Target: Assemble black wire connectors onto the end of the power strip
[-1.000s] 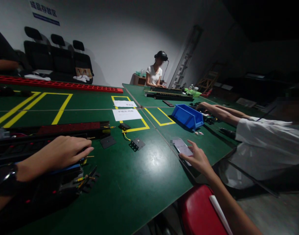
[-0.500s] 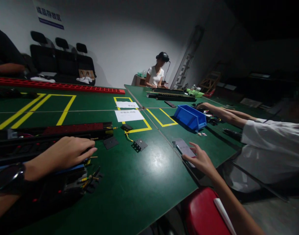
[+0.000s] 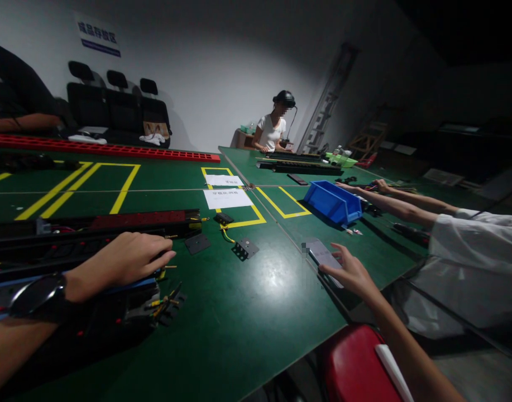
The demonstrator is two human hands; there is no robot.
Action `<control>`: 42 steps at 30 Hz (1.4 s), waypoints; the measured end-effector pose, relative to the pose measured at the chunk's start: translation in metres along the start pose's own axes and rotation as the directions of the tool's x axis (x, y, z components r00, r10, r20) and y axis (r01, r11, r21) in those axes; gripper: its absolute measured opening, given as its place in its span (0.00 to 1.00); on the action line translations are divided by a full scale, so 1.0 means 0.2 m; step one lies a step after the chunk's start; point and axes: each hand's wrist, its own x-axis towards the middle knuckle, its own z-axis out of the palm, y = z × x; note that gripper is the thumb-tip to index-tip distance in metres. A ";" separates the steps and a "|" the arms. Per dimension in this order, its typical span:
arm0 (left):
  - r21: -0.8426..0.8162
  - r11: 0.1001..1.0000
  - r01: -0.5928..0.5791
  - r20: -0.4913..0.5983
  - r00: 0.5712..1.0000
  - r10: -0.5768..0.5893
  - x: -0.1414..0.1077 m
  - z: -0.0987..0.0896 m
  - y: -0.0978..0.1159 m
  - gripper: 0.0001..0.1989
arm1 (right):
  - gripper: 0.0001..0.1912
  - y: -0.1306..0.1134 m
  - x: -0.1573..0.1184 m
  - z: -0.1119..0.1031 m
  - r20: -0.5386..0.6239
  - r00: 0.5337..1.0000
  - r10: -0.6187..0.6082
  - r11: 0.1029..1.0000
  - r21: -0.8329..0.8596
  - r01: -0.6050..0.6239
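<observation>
My left hand (image 3: pixel 128 258), with a dark watch on its wrist, lies over the long black power-strip housings (image 3: pixel 82 252). Its fingers stretch forward together over their ends, and nothing shows gripped in them. Yellow-green wire ends (image 3: pixel 161 304) stick out of the nearest housing just below. At the table's right edge, my right hand (image 3: pixel 351 269) has its thumb and fingers around the near side of a smartphone (image 3: pixel 323 257) with a lit screen. Between my hands lie a flat black plate (image 3: pixel 197 244) and a black bracket (image 3: pixel 244 249), with a yellow-green wire (image 3: pixel 227 234) beside it.
A blue bin (image 3: pixel 333 202) stands right of centre, near a co-worker's arms (image 3: pixel 402 204). Paper labels (image 3: pixel 226 199) lie inside yellow tape marks. Across the table another person (image 3: pixel 274 131) sits behind black rails (image 3: pixel 300 166). A red stool (image 3: pixel 356 363) is below the table edge.
The whole view has shifted slightly, so things sit a little farther right. My hands keep nearly the same places on the housings and the smartphone. The co-worker's hands at right have moved apart.
</observation>
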 end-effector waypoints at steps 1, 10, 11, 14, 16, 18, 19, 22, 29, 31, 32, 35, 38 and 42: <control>0.000 1.000 0.001 0.001 1.000 -0.001 0.00 0.00 0.00 0.20 | 0.47 0.00 0.00 0.00 0.002 1.000 0.004 1.000 0.001 -0.004; -0.059 0.998 0.002 -0.024 1.000 -0.003 0.00 -0.01 0.01 0.18 | 0.43 -0.01 -0.01 -0.01 -0.001 1.000 0.019 0.998 0.052 -0.019; -0.066 0.998 0.004 -0.028 1.000 -0.006 -0.01 -0.01 0.01 0.17 | 0.43 -0.02 -0.01 -0.01 -0.005 1.000 0.017 0.998 0.058 -0.016; -0.071 0.997 0.011 -0.031 0.999 -0.013 -0.01 0.00 0.00 0.17 | 0.45 -0.03 -0.02 -0.01 -0.006 1.000 0.020 0.997 0.070 -0.019; -0.069 0.998 0.010 -0.028 1.000 -0.012 0.00 0.00 0.00 0.17 | 0.46 -0.03 -0.01 -0.01 0.005 1.000 0.024 0.998 0.066 -0.025; -0.069 0.998 0.003 -0.026 1.000 -0.005 0.00 0.00 0.00 0.17 | 0.46 -0.02 -0.01 -0.01 0.022 1.000 0.019 0.998 0.058 -0.020; -0.068 0.998 -0.002 -0.029 1.000 0.000 0.00 0.00 0.00 0.17 | 0.45 -0.02 -0.01 -0.02 0.032 0.999 0.013 0.999 0.047 -0.014; -0.049 0.999 -0.013 -0.045 0.999 0.011 -0.01 -0.02 0.02 0.17 | 0.43 -0.03 -0.02 -0.02 0.058 0.998 -0.039 0.998 -0.038 0.041; -0.003 1.000 -0.001 -0.047 0.999 0.001 -0.03 -0.06 0.07 0.16 | 0.38 -0.35 -0.07 0.00 -0.017 0.986 -0.165 0.957 -0.246 0.155; 0.016 1.000 0.021 -0.059 0.998 -0.020 -0.03 -0.06 0.07 0.16 | 0.35 -0.51 -0.08 0.02 0.003 0.968 -0.250 0.956 -0.158 0.247; 0.033 0.999 0.037 -0.063 0.997 -0.035 -0.03 -0.06 0.07 0.16 | 0.33 -0.60 -0.09 0.03 0.028 0.953 -0.301 0.950 -0.079 0.302; 0.075 0.992 0.098 -0.082 0.992 -0.092 -0.03 -0.07 0.07 0.18 | 0.26 -0.86 -0.12 0.07 0.133 0.898 -0.420 0.904 0.144 0.402; 0.094 0.982 0.162 -0.099 0.983 -0.152 -0.03 -0.07 0.06 0.18 | 0.22 -1.08 -0.12 0.12 0.239 0.819 -0.522 0.849 0.231 0.474; 0.120 0.972 0.200 -0.116 0.976 -0.187 -0.03 -0.07 0.05 0.19 | 0.16 -1.27 -0.07 0.22 0.254 0.787 -0.562 0.827 0.153 0.541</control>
